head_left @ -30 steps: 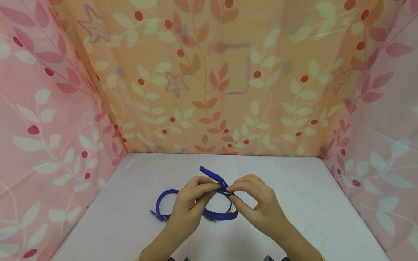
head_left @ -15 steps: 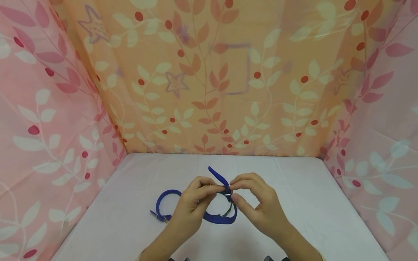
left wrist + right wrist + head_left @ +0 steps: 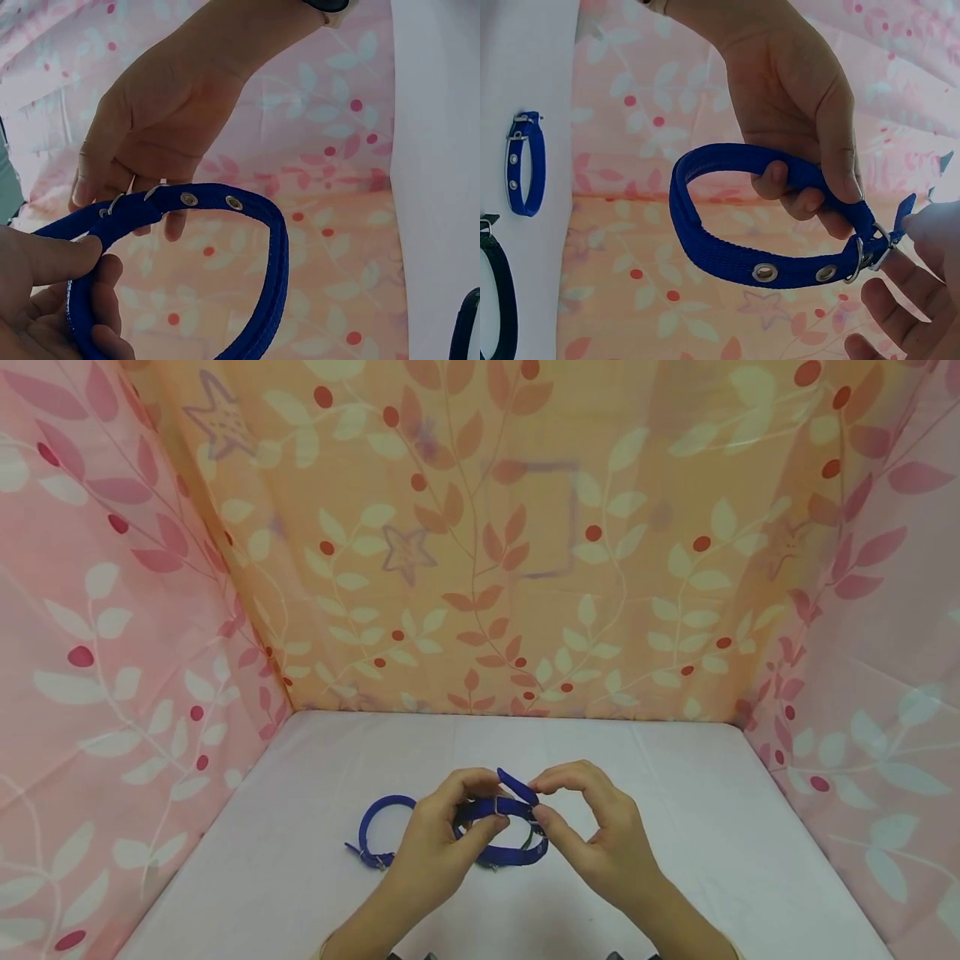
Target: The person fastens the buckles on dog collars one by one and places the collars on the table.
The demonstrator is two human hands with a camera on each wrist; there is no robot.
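My left hand grips a blue pet collar above the table, thumb on the front of the band. In the right wrist view the metal buckle and a D-ring sit together, with eyelets along the band. The strap runs through the buckle and forms a closed loop. My right hand pinches the strap near its free end, which points up and to the left. In the left wrist view, the right fingers partly hide behind the collar.
A second blue collar lies looped on the white table, left of my hands. Beyond it in the right wrist view is a dark green collar, mostly hidden in the head view. Floral cloth walls enclose the back and sides.
The strap's free end has come down and now points up less high. The collar has turned, showing the front of its band. My left thumb has shifted onto it; the collars on the table stay put.
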